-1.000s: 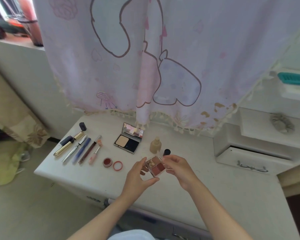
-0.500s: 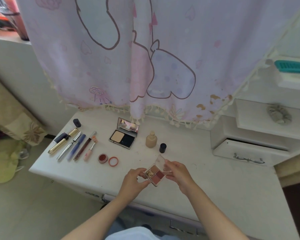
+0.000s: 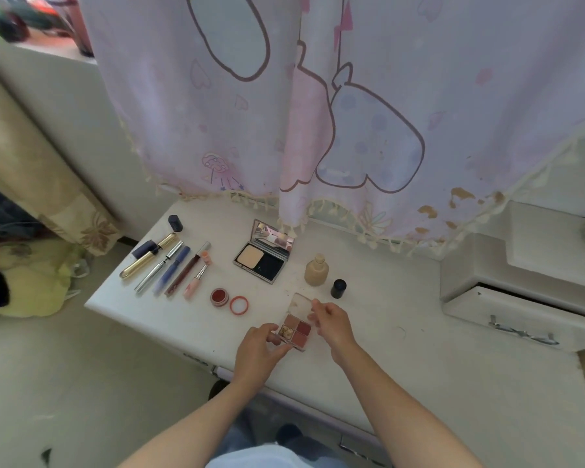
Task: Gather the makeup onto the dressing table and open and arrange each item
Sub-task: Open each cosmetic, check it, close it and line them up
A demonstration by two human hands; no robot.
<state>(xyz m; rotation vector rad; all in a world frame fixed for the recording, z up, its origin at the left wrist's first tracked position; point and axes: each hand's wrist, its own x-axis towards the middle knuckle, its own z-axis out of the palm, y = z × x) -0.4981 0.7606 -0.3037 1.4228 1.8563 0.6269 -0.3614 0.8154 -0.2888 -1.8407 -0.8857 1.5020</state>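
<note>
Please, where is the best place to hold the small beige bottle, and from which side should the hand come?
Probably grip the beige bottle around its wide body, coming from the front. It stands upright and uncapped, so keep it level. The black cap stands close at its right and the compact at its left; the front is free.

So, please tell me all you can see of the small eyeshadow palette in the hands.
The eyeshadow palette is small and square, with four pans in brown, red and glitter tones. Its clear lid stands open, tilted back. The left hand grips the base; the right hand holds the lid side, low over the dressing table.
</note>
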